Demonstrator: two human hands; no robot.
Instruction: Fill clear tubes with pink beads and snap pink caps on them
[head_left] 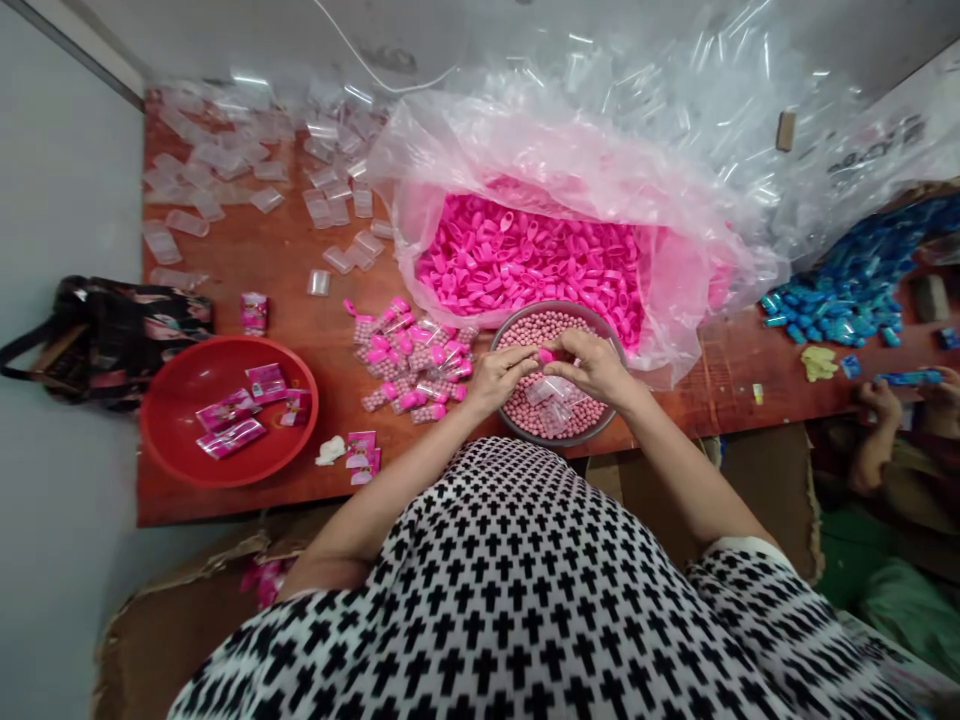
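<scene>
Both hands meet over a round bowl [507, 327] full of small pink beads at the table's front edge. My left hand [501, 375] and my right hand [594, 365] pinch a small pink cap [546, 355] between their fingertips. A few clear little containers [553, 392] lie on the beads just under the hands. Left of the bowl sits a heap of filled, pink-capped containers [415, 363]. Behind the bowl a large clear plastic bag [540, 160] holds a mass of pink caps [525, 262].
A red basin [174, 430] with pink packets stands at front left, with loose packets [361, 452] beside it. Empty clear containers [247, 170] litter the far left of the wooden table [285, 250]. Blue items [847, 290] pile at the right, where another person's hands [896, 400] work. A dark bag [105, 335] hangs left.
</scene>
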